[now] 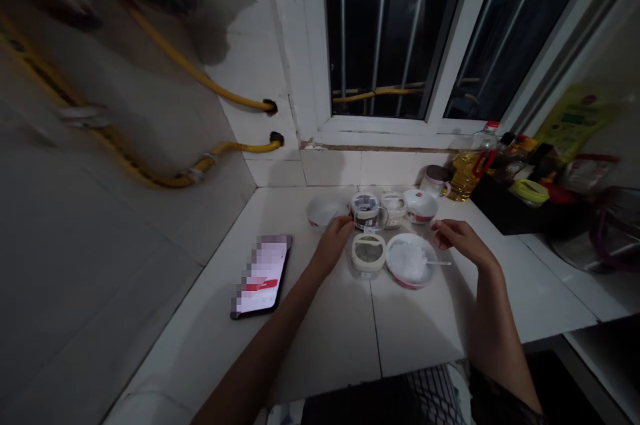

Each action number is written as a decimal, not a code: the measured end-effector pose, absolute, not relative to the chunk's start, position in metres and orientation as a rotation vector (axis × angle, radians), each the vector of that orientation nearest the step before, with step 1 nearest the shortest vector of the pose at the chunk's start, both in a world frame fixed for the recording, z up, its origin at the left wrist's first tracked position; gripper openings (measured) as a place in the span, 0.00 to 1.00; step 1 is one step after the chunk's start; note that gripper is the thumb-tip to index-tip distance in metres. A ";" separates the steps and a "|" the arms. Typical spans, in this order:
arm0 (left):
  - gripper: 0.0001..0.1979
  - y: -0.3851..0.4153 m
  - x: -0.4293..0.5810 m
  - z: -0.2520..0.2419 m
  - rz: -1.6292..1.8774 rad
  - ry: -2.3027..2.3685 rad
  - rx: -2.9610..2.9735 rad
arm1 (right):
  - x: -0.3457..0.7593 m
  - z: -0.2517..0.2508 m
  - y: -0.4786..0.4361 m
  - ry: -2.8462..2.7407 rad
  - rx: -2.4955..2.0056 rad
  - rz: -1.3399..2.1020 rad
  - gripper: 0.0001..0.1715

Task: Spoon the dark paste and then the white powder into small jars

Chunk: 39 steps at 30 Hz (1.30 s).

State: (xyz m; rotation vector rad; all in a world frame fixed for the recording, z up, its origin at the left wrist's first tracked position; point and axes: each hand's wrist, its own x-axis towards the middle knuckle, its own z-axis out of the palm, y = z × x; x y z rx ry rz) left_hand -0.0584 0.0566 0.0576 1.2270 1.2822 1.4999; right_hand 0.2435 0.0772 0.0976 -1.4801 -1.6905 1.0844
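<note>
My left hand (334, 243) has its fingers closed at the left side of a seasoning jar (365, 201) with dark contents. A clear part, perhaps its lid, shows at the jar's front. Nearer to me stands a second jar (369, 251) with a pale rim and a see-through top. To its right is a bowl (409, 283) of white grains, with a white spoon (440, 263) resting over its edge. My right hand (460, 239) hovers just beyond the bowl's right side, its fingers loosely bent and apart, with nothing visible in them.
Behind stand a white bowl (320, 210), a third jar (394, 209), a small bowl (421, 205) and a lidded mug (434, 181). An oil bottle (465, 175) and a black rack (505, 201) of bottles stand right. A lit phone (263, 278) lies left.
</note>
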 end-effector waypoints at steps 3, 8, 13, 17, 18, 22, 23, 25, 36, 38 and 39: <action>0.14 0.029 -0.062 0.074 1.727 1.497 1.489 | 0.252 0.105 0.066 -1.770 -1.419 1.150 0.31; 0.06 -0.007 -0.039 0.080 1.864 1.164 2.597 | 0.258 0.104 0.052 -1.840 -1.334 1.455 0.28; 0.05 -0.017 0.000 0.048 1.339 0.267 3.297 | 0.254 0.100 0.048 -1.898 -1.294 1.634 0.25; 0.11 -0.021 0.016 0.022 1.094 0.406 3.268 | 0.251 0.102 0.048 -1.868 -1.314 1.518 0.21; 0.13 -0.021 0.017 0.019 1.082 0.465 3.246 | 0.249 0.102 0.049 -1.852 -1.309 1.458 0.20; 0.15 -0.019 0.018 0.018 1.156 0.601 3.159 | 0.237 0.098 0.055 -1.813 -1.314 1.205 0.21; 0.15 -0.018 0.017 0.020 1.193 0.611 3.143 | 0.233 0.097 0.057 -1.812 -1.307 1.153 0.22; 0.14 -0.017 0.015 0.024 1.253 0.626 3.123 | 0.227 0.094 0.058 -1.818 -1.269 1.059 0.21; 0.11 -0.009 -0.008 0.029 1.502 0.848 3.095 | 0.228 0.088 0.057 -1.596 -1.276 0.792 0.22; 0.12 -0.005 -0.022 0.047 1.526 0.995 3.047 | 0.223 0.086 0.058 -1.601 -1.290 0.822 0.23; 0.12 -0.002 -0.030 0.057 1.549 1.086 2.963 | 0.221 0.085 0.058 -1.605 -1.293 0.842 0.23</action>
